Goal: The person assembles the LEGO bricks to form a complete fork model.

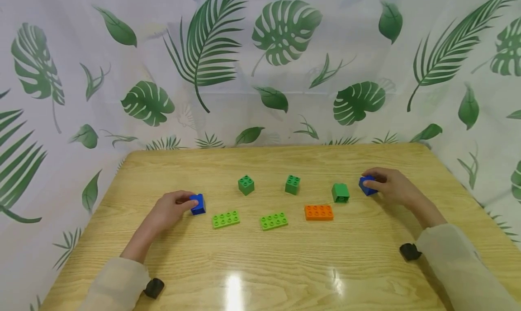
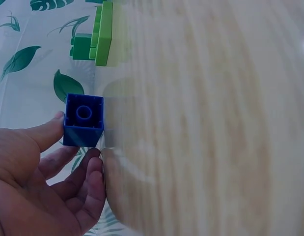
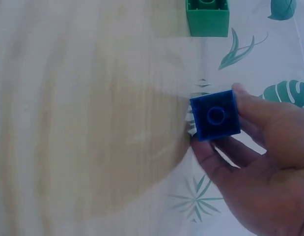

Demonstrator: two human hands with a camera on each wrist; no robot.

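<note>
1. We see the left hand (image 1: pixel 171 209) pinching the left blue block (image 1: pixel 201 206) between thumb and fingertips, closed only to its width. The hollow underside faces the wrist camera; if the thumb pushed unevenly, the block could twist loose.
2. Just right of it lies the left lime brick (image 1: pixel 225 219), which a low sideways sweep could knock askew. Behind that, the left green block (image 1: pixel 246 185) stands clear of the hand.
3. Around the middle we have the right lime brick (image 1: pixel 274 221), the middle green block (image 1: pixel 292 185) and the orange brick (image 1: pixel 319 212), untouched.
4. The right green block (image 1: pixel 340 193) lies on its side near the right hand's block; a careless inward move could bump it.
5. The right blue block (image 1: pixel 368 191) is pinched, tilted, by the right hand (image 1: pixel 394 186); loosened fingers could let it roll over.
</note>
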